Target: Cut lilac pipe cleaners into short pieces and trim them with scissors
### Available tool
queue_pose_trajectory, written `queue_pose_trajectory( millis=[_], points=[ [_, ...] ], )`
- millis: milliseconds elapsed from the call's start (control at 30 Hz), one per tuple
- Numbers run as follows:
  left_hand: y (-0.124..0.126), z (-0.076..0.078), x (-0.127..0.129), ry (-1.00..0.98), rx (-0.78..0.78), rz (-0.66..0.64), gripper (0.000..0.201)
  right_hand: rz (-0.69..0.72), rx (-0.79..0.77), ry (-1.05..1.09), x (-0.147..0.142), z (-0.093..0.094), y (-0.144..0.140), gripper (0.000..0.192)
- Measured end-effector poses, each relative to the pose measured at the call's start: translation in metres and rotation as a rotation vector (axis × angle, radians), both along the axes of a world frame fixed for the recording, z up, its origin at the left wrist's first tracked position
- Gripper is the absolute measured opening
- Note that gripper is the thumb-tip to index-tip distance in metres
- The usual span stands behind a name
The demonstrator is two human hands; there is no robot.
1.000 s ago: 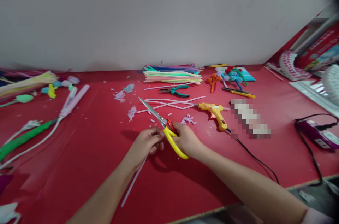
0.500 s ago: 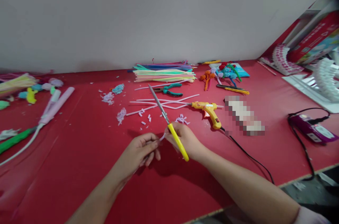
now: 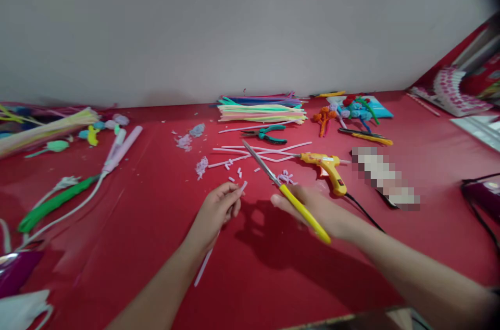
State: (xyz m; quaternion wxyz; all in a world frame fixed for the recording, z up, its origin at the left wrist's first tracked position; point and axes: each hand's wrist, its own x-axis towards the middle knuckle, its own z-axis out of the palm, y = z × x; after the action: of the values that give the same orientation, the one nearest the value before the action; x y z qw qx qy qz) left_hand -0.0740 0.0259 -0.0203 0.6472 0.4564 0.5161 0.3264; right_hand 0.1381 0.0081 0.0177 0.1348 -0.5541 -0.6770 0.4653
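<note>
My right hand [image 3: 318,210] grips yellow-handled scissors [image 3: 287,195], blades closed and pointing up-left over the red table [image 3: 128,226]. My left hand [image 3: 219,209] pinches the tip of a pale pink pipe cleaner [image 3: 205,267], whose length runs down under my wrist. The two hands are a short gap apart. Small pink cut pieces [image 3: 234,168] lie just beyond my left fingers. More pink pipe cleaners [image 3: 253,153] lie crossed on the table behind the scissors.
A yellow glue gun [image 3: 330,167] with a black cord lies right of the scissors. Green pliers [image 3: 267,133], a stack of coloured pipe cleaners [image 3: 261,110] and pipe-cleaner flowers [image 3: 349,110] sit near the wall. A pink tool [image 3: 119,150] with cord lies left.
My right hand has pulled the scissors away to the right, so they no longer meet the pipe cleaner tip. My left hand has lifted slightly, still pinching it. The view has shifted.
</note>
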Motion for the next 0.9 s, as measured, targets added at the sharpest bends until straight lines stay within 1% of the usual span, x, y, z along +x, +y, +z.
queue_pose_trajectory(
  millis=[67,133,233,300,500,733,900],
  points=[
    [-0.001,0.001,0.000,0.011,0.028,0.032,0.019,0.096,-0.061,-0.131,0.010,0.007,-0.007,0.048],
    [-0.003,0.003,0.001,0.014,0.055,0.060,0.019,0.136,-0.091,-0.208,0.015,0.009,-0.014,0.050],
    [-0.004,0.006,0.003,0.017,0.066,0.099,0.018,0.215,-0.089,-0.228,0.012,0.006,-0.023,0.052],
    [-0.005,0.007,0.003,0.021,0.067,0.121,0.017,0.242,-0.067,-0.235,0.006,0.002,-0.026,0.053],
    [-0.004,0.005,0.001,-0.015,0.072,0.142,0.017,0.174,-0.084,-0.222,-0.007,0.000,-0.029,0.054],
    [-0.006,0.006,0.001,-0.005,0.082,0.128,0.015,0.142,-0.117,-0.224,-0.011,-0.002,-0.030,0.052],
    [-0.006,0.006,0.002,0.031,0.104,0.133,0.016,0.101,-0.137,-0.193,-0.012,-0.009,-0.030,0.050]
  ],
)
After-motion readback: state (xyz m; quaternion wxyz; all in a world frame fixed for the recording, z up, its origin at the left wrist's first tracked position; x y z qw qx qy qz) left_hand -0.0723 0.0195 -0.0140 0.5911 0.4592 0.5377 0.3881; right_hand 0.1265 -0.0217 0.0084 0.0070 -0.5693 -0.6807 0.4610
